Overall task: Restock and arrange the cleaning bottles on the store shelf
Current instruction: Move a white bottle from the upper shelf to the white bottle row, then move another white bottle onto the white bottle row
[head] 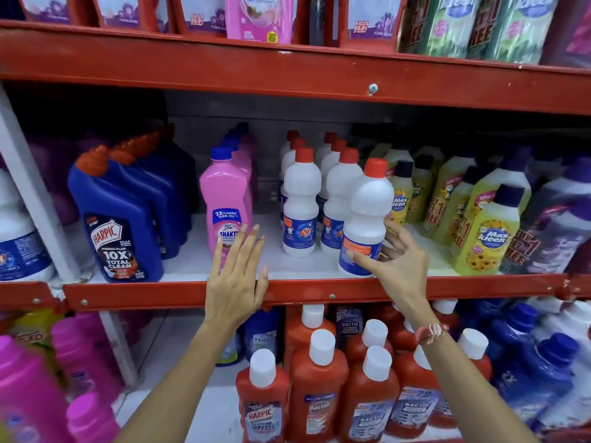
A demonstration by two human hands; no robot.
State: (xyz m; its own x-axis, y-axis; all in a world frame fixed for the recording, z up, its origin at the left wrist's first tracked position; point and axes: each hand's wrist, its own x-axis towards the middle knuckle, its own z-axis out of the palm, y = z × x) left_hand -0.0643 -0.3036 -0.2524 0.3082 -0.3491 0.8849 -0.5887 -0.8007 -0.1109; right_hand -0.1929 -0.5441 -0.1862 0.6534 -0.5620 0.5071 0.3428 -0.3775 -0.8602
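Observation:
On the middle shelf (287, 290) stands a white bottle with a red cap (367, 212) at the front edge. My right hand (396, 260) curls loosely around its lower part, thumb across the blue label and fingers behind it, fingers spread. Behind it stand two rows of the same white bottles (302, 199). My left hand (238, 276) is flat and open, fingers up, in front of a pink bottle with a blue cap (225, 199), touching or nearly touching its label. A bare gap of shelf lies between the pink and white bottles.
Blue Harpic bottles (121, 212) stand to the left, yellow-green Max Kleen bottles (486, 231) and purple ones to the right. Red bottles with white caps (319, 388) fill the shelf below. Refill pouches (259, 17) line the top shelf.

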